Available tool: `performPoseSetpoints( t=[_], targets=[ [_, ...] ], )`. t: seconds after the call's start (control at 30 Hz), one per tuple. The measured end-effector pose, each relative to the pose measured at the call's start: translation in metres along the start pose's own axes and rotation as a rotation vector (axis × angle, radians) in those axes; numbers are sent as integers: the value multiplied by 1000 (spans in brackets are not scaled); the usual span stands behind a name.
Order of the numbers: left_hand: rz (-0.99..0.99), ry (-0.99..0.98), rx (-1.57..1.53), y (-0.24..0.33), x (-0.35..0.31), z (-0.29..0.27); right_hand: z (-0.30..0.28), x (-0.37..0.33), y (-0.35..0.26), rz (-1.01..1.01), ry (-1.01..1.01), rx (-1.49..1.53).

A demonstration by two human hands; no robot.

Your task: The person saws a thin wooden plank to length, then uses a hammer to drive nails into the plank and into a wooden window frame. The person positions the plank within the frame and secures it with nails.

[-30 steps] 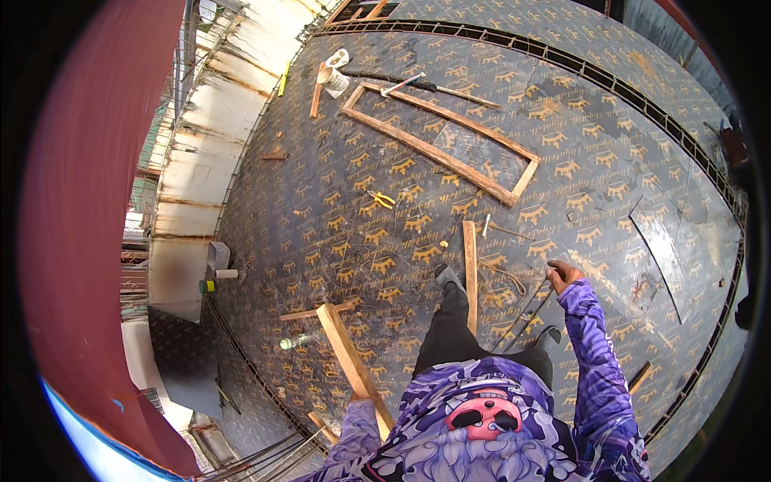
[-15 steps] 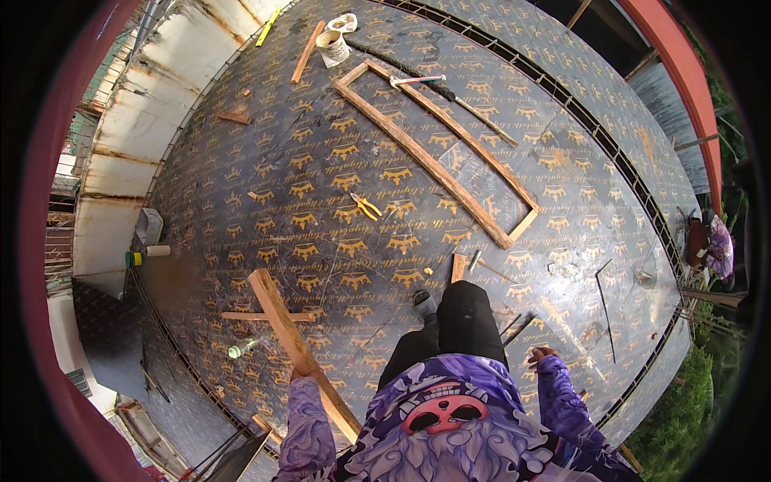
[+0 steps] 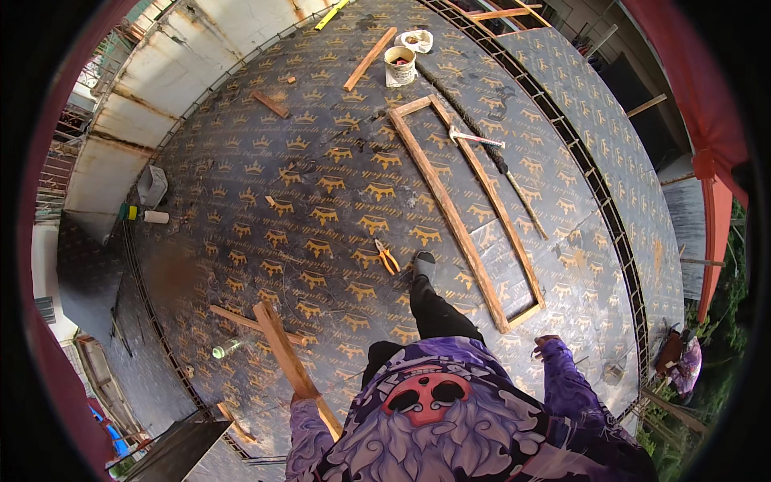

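My left hand (image 3: pixel 303 396) is closed around a long wooden plank (image 3: pixel 281 347), which slants up and leftward from my side. My right hand (image 3: pixel 548 345) hangs by my right side, fingers loosely bent and apart, with nothing seen in it. Nearest to that hand is the close end of a long, narrow rectangular wooden frame (image 3: pixel 444 201) lying flat on the dark printed panels. A hammer (image 3: pixel 479 139) rests across the frame's right-hand rail. Pliers with orange handles (image 3: pixel 388 257) lie on the panels beside my forward foot (image 3: pixel 423 263).
A bucket (image 3: pixel 400 74) stands beyond the frame, next to a white bag (image 3: pixel 414 42). A dark-wrapped rod (image 3: pixel 506 169) lies along the frame's right. Loose wood strips (image 3: pixel 255 323) and a bottle (image 3: pixel 228 349) are at left. Rebar (image 3: pixel 590 161) borders the panels.
I have stepped forward; my foot is now beside the pliers, and the frame appears closer. The plank has come along in my left hand.
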State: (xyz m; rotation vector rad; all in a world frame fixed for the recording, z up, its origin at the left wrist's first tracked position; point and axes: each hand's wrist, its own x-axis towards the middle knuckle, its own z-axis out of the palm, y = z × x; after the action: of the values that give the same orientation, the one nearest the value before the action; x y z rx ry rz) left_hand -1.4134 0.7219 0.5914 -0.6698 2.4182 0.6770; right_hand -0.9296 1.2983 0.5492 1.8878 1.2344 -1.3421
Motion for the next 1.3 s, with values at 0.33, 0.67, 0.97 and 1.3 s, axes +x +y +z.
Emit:
performPoseSetpoints(
  t=[0.33,0.67,0.97,1.3],
  targets=[
    [-132,37,-107,140,23,11,4,-90,-569,-977,-45,181],
    [-94,-45,30,327,193,26,113,56,-569,-444,-54,72],
    [220,-48,307,651,433,-57,197,44,-648,-72,-38,362],
    [565,-122,274,1021,490,-69,207,73,-912,-251,2,469]
  ],
)
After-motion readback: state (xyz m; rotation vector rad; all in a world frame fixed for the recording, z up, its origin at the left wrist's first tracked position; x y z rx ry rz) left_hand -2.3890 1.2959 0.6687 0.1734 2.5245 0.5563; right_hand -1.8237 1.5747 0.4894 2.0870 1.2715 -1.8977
